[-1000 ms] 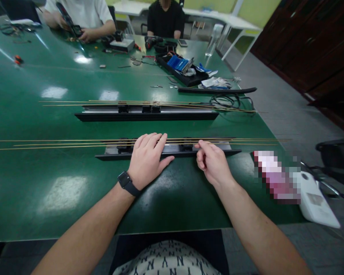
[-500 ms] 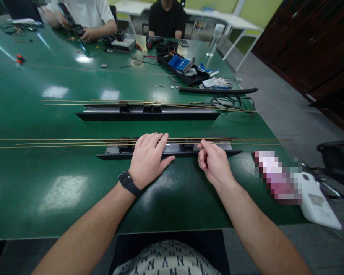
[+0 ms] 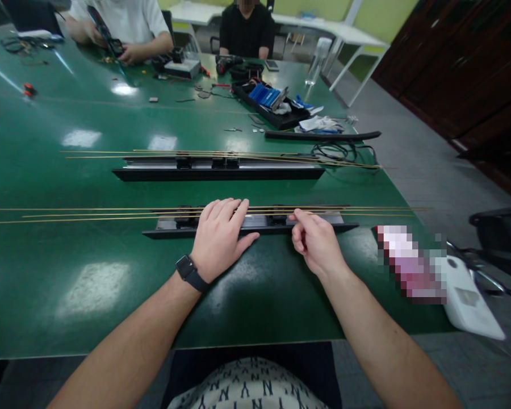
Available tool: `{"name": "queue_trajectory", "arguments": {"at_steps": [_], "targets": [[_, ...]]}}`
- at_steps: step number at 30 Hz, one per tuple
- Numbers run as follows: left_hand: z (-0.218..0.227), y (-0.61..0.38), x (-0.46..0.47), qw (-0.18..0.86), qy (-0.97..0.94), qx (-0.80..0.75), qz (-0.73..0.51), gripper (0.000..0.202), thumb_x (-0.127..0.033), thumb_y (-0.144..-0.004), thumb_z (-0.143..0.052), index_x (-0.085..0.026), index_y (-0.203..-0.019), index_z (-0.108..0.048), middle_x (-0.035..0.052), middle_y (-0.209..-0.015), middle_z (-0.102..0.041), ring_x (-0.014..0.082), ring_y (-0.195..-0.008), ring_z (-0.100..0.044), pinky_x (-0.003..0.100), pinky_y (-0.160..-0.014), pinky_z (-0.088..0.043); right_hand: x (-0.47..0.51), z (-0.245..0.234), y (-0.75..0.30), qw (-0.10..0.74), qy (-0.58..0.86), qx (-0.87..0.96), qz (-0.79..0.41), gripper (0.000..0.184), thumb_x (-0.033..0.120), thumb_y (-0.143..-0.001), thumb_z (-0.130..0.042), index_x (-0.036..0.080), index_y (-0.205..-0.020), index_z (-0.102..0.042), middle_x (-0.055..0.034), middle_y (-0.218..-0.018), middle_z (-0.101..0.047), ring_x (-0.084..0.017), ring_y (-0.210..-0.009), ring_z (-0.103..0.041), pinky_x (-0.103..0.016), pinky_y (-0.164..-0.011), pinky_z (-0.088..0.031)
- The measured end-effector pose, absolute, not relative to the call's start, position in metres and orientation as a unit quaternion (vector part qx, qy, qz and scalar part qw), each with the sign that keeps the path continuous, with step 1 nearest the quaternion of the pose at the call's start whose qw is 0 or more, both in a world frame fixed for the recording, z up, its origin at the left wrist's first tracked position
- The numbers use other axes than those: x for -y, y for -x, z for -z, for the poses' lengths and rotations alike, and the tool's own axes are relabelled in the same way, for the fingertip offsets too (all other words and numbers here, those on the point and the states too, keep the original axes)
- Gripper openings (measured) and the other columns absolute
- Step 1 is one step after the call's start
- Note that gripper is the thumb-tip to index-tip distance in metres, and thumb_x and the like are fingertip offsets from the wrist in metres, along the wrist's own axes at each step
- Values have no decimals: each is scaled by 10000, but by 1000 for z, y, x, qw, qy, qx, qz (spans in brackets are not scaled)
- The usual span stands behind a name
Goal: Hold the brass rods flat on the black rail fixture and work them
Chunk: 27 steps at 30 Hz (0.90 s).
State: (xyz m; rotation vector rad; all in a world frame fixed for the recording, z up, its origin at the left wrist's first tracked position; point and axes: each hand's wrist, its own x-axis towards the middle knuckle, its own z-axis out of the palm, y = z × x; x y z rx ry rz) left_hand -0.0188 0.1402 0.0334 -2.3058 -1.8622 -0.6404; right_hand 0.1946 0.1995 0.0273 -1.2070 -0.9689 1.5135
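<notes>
Head view, golden rods (image 3: 262,211) beneath left grip (image 3: 220,234)

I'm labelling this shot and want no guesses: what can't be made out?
Head view:
Near rail: middle stretch hidden by the left hand.
Lowest rod: left end cut off by the picture's edge.
Right hand: any grip hidden by the hand itself.
Pink item: surface blurred by pixelation.
</notes>
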Motion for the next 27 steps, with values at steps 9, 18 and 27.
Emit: {"name": "queue_trajectory", "arguments": {"at_steps": [9, 18, 27], "targets": [[-35, 18, -139, 52, 759, 614, 210, 624, -462, -939, -638, -152, -1467, -515, 165, -1396, -622, 340, -1340, -534, 513, -1181, -349, -199, -27, -194, 481, 492, 381, -618, 302, 439, -822, -782, 164, -837, -659, 59, -444, -517, -70, -297, -372, -181, -291, -201], [-34, 19, -139, 55, 761, 610, 214, 632, -451, -933, -649, -147, -1469, -511, 168, -1395, -622, 338, -1334, -537, 514, -1182, -348, -198, -29, -191, 490, 502, 366, -611, 287, 418, -833, -771, 162, -816, -644, 64, -444, -511, -64, -293, -370, -177, -287, -206], [-34, 19, -140, 55, 759, 610, 222, 624, -446, -921, -666, -152, -1454, -528, 165, -1380, -629, 340, -1328, -546, 510, -1178, -355, -201, -23, -194, 487, 496, 380, -610, 310, 454, -852, -756, 164, -830, -647, 56, -430, -527, -70, -281, -372, -178, -281, -203]]}}
